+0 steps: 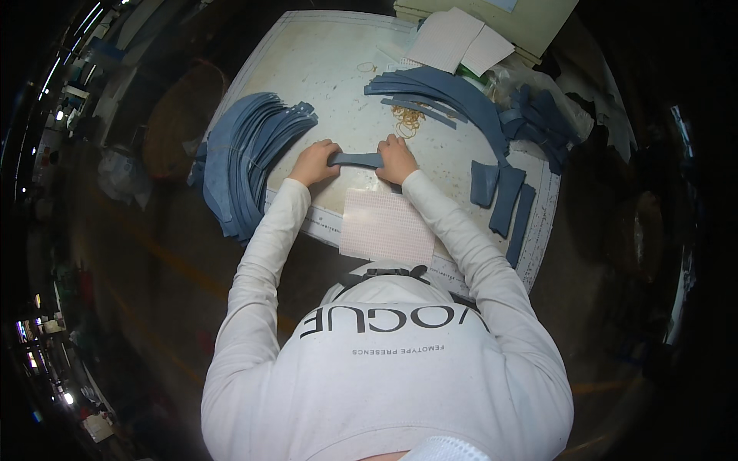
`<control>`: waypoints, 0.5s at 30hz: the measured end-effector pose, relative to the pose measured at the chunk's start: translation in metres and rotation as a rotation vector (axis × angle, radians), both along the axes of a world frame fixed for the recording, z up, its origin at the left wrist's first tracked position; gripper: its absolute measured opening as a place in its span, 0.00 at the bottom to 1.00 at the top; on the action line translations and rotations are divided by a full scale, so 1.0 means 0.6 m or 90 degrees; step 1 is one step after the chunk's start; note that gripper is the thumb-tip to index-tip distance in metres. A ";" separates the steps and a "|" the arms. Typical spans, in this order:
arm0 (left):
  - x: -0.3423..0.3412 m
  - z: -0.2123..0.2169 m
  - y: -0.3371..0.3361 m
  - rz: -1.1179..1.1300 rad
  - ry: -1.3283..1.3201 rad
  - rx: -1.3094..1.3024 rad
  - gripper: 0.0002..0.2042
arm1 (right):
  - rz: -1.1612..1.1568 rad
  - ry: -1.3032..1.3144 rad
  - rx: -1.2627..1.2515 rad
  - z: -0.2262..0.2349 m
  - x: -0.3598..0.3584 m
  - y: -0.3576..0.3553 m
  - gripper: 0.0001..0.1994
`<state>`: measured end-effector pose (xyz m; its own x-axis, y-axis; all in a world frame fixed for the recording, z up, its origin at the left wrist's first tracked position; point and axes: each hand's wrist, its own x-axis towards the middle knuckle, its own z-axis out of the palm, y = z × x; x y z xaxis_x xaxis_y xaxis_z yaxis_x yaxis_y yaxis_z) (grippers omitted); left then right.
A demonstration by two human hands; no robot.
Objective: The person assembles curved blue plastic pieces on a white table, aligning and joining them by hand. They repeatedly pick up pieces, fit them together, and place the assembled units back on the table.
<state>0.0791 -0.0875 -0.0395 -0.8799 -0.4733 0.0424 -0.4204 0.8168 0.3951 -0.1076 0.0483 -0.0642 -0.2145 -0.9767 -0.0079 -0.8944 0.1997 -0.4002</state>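
A short blue fabric piece [358, 160] lies stretched between my two hands near the front of the table. My left hand [314, 163] grips its left end, fingers curled over it. At the other end my right hand [397, 160] pinches the fabric, some of the fingertips hidden. To the left, a thick fanned stack of curved blue fabric pieces [244, 165] hangs partly over the table edge. Beyond my right hand lie a tangle of yellow rubber bands [407, 119] and a layered pile of long curved blue pieces [450, 91].
On the white table [327, 73], a printed sheet [387, 224] lies close to me. Smaller blue bundles [507, 201] rest at the right. Further back are more blue pieces [538, 123], a clear plastic bag [569, 107], paper sheets [446, 38] and a pale box [538, 23].
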 end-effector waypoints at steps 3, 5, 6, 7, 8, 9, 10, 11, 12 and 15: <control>-0.001 0.001 -0.008 -0.005 -0.018 0.024 0.15 | 0.052 -0.060 0.079 0.010 -0.033 -0.027 0.20; 0.002 0.001 -0.011 -0.010 -0.009 0.014 0.15 | 0.117 -0.051 0.092 0.024 -0.048 -0.040 0.19; 0.003 0.001 -0.011 -0.007 -0.007 0.006 0.15 | 0.139 0.002 0.047 0.031 -0.050 -0.042 0.18; 0.004 0.000 -0.011 -0.005 -0.004 0.001 0.15 | 0.138 -0.004 0.045 0.038 -0.049 -0.045 0.17; 0.005 0.000 -0.011 0.001 -0.006 -0.004 0.15 | 0.128 -0.003 0.063 0.045 -0.048 -0.049 0.16; 0.006 -0.002 -0.010 0.008 -0.008 -0.008 0.16 | 0.123 -0.004 0.072 0.049 -0.046 -0.052 0.15; 0.006 -0.003 -0.009 0.023 0.000 -0.014 0.16 | 0.117 0.020 0.060 0.052 -0.044 -0.053 0.14; 0.005 -0.004 -0.007 0.037 0.008 -0.020 0.16 | 0.114 0.042 0.039 0.052 -0.043 -0.055 0.13; 0.005 -0.005 -0.006 0.055 0.011 -0.025 0.16 | 0.113 0.063 -0.008 0.051 -0.043 -0.056 0.12; 0.000 -0.010 -0.002 0.076 0.003 -0.043 0.16 | 0.143 0.141 -0.128 0.047 -0.046 -0.059 0.11</control>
<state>0.0792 -0.0888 -0.0454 -0.8172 -0.5706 0.0818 -0.5145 0.7860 0.3429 -0.1351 0.0129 -0.0358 0.0310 -0.9768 0.2121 -0.9763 -0.0751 -0.2028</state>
